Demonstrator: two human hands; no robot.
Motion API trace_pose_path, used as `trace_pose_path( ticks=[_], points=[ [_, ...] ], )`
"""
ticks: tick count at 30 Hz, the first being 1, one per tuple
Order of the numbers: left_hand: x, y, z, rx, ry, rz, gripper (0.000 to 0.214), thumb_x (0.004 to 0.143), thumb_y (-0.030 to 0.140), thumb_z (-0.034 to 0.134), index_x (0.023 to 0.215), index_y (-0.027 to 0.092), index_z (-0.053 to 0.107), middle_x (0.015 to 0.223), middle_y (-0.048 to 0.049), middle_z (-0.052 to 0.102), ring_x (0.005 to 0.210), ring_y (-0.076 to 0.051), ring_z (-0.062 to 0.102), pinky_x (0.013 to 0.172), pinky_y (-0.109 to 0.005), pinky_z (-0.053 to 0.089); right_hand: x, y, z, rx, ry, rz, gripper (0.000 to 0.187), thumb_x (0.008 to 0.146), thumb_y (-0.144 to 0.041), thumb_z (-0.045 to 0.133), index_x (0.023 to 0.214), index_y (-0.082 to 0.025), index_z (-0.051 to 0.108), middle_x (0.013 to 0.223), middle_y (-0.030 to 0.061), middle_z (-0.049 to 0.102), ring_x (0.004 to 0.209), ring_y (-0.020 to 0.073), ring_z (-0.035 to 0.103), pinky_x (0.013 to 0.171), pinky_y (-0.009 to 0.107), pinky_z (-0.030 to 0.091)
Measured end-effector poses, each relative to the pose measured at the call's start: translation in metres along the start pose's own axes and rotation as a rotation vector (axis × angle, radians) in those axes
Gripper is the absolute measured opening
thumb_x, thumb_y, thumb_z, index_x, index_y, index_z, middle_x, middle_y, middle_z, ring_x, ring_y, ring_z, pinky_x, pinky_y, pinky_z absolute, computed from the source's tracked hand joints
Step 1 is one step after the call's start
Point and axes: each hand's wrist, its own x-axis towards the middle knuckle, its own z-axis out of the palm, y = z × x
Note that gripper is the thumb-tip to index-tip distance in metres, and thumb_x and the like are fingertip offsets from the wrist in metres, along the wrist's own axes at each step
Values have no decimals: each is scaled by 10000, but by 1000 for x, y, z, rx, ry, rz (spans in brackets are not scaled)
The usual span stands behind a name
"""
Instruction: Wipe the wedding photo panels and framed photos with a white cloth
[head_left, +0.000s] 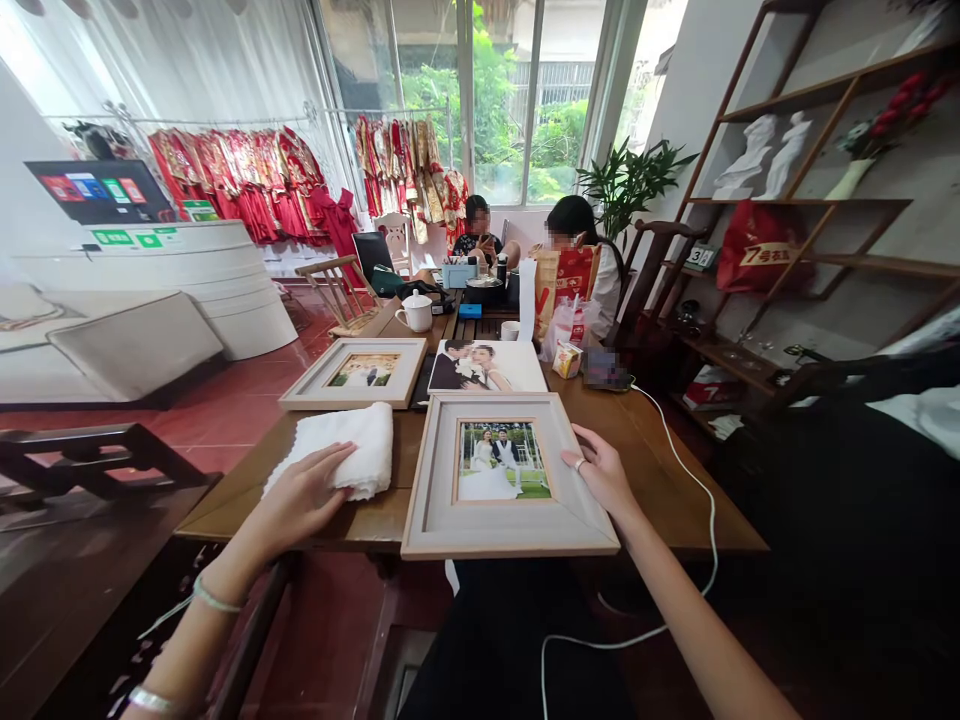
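A framed wedding photo, the near picture frame [514,528], lies face up at the table's front edge, jutting a little past it. My right hand [600,475] grips its right side, fingers on the rim and a ring on one finger. To the left, a folded white cloth [367,440] rests on the wood. My left hand [311,495] has its fingers over the cloth and its thumb at the near edge. Behind the cloth lies a second picture frame [315,385] with a smaller photo. An unframed wedding photo print [491,375] sits just beyond the near frame.
A white lidded mug [416,312], paper bag [547,285] and small carton [568,358] stand farther back on the wooden table [652,490]. A white cable [694,475] runs down the right side. Two people sit at the far end. A wooden chair [97,455] stands left.
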Motion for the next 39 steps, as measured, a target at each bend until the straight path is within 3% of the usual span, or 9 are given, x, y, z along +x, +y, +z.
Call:
trace_pose_path(
  ticks=[8,13,18,22,25,27,30,34,39],
  points=[
    [17,22,18,199,86,-129,430,560,200,457,982,175,535,1145,-174,591,1141,-345,523,906,-432,439,0,1,0,-6,4,-13,524,654,-288,625,1161,-170,569,1183,123,644,1070,274,620,889,414,515],
    [23,38,20,-106,257,-280,487,576,215,412,1057,198,488,981,-79,637,923,-284,607,788,-367,479,0,2,0,-14,8,-30,512,658,-290,624,1157,-186,570,1181,107,647,1059,264,628,870,396,525],
    [25,83,18,-485,488,-387,336,669,372,473,956,198,491,821,-31,611,730,-210,576,671,-311,486,0,1,1,16,9,-22,513,645,-280,628,1144,-174,571,1153,115,658,1047,270,632,861,401,528],
    [36,115,25,-499,279,-197,434,662,338,473,1065,186,521,1077,-89,624,949,-259,597,818,-363,478,-1,1,1,8,7,-27,502,652,-271,633,1141,-179,571,1158,115,654,1046,264,633,863,400,529],
    [44,127,33,-295,77,-55,574,615,265,557,1185,205,534,1369,-135,463,1266,-339,407,1016,-494,324,0,1,0,18,-5,-26,500,651,-264,648,1139,-192,565,1160,108,654,1054,258,630,859,392,533],
    [46,127,39,-177,46,-56,608,604,204,583,1211,240,548,1433,-131,388,1341,-357,292,1051,-576,224,1,0,0,20,-20,-18,529,639,-251,663,1153,-199,551,1192,109,636,1062,256,625,859,387,534],
    [45,121,48,-219,123,-80,590,611,191,571,1198,248,575,1442,-114,369,1341,-346,301,1056,-546,275,6,-2,1,0,-40,-7,549,632,-233,658,1166,-217,533,1266,100,587,1078,237,616,885,379,521],
    [44,108,55,-518,299,-208,517,685,340,499,1173,186,575,1278,-121,542,1242,-303,453,1025,-440,389,13,-2,3,-3,-48,32,527,634,-221,613,1155,-211,537,1269,110,583,1063,229,620,880,386,515],
    [48,108,51,-610,332,-282,431,711,326,425,1089,198,587,993,-79,683,1044,-253,600,966,-388,465,15,5,6,40,2,-86,510,627,-220,580,1136,-193,572,1230,96,615,1147,236,567,941,389,475]
  ],
)
